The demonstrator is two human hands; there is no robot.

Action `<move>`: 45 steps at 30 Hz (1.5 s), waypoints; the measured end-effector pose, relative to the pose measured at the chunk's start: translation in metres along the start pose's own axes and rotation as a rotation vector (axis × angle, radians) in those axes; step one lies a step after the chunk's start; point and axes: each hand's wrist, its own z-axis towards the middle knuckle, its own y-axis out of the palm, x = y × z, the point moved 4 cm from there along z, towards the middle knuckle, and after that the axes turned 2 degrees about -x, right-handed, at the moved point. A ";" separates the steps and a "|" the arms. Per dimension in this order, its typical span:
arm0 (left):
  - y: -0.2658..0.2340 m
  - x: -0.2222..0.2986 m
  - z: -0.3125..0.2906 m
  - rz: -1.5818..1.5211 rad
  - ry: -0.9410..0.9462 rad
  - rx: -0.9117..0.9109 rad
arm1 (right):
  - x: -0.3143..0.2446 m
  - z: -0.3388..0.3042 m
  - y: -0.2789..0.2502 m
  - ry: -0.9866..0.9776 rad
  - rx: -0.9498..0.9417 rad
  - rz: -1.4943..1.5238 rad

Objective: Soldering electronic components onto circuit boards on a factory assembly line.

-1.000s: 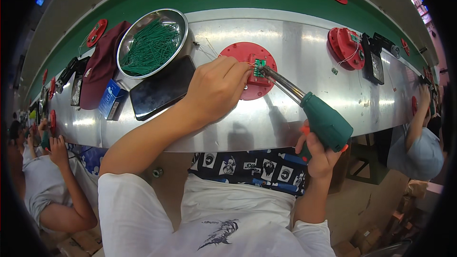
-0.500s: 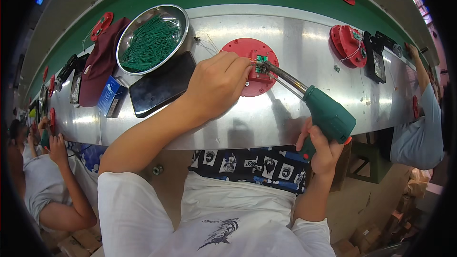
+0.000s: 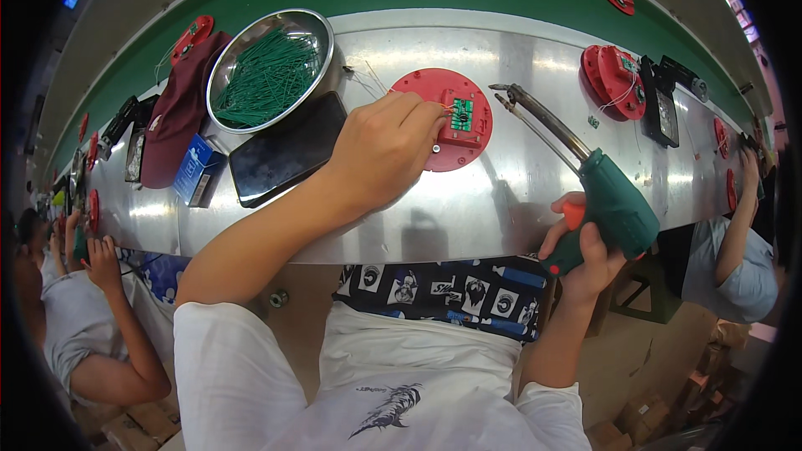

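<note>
On the metal bench lies a round red plastic housing [image 3: 455, 157] with a small green circuit board [image 3: 462, 115] set in it. My left hand [image 3: 384, 138] is closed in a pinch at the board's left edge, on a thin wire [image 3: 446, 106] that runs to the board. Other thin pale wire ends stick out behind the fingers. In my right hand [image 3: 586, 257] is a green soldering gun [image 3: 620, 200], gripped by its handle with a finger at the red trigger. Its tip is up to the right of the housing, apart from it.
To the left stand a steel bowl [image 3: 327, 75] of green wires, a black phone [image 3: 288, 150], a blue box [image 3: 197, 169] and a maroon cap [image 3: 171, 129]. More red housings [image 3: 614, 88] and a black device [image 3: 662, 108] lie on the right. Co-workers sit at both sides.
The soldering gun has moved right, its tip lifting off the circuit board. My left hand has stayed at the board. A co-worker's arm at the far right has shifted.
</note>
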 end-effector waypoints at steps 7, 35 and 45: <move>-0.002 0.001 0.002 -0.020 0.003 -0.008 | 0.005 0.000 -0.002 0.080 0.015 0.044; -0.002 0.001 -0.001 -0.075 -0.024 -0.029 | 0.005 -0.021 0.014 0.051 -0.178 -0.167; -0.002 0.001 -0.001 -0.083 -0.038 -0.036 | -0.005 -0.011 0.016 0.200 -0.216 -0.191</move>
